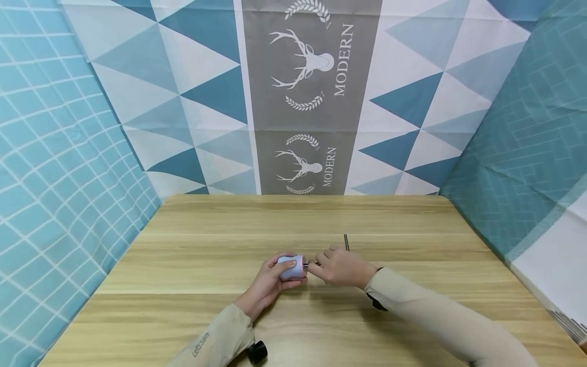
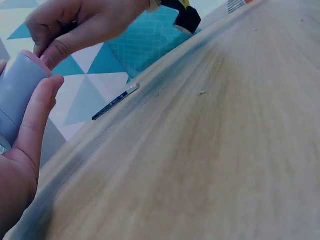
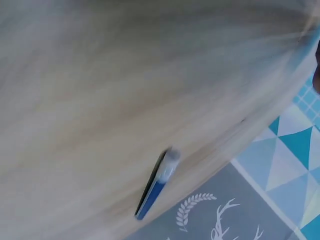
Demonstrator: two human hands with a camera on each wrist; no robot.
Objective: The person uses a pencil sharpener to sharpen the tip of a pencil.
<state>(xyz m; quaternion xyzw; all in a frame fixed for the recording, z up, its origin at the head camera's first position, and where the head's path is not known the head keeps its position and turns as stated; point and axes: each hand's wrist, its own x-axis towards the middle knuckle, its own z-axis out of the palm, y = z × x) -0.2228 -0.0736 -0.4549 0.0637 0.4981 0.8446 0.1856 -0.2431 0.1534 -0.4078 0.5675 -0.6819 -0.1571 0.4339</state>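
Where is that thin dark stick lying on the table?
In the head view the thin stick lies loose on the wooden table, just beyond the right hand and untouched by it, a little right of centre.

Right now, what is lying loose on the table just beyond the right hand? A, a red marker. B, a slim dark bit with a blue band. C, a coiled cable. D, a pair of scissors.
B: a slim dark bit with a blue band lies alone on the wooden table past the right hand, apart from it.
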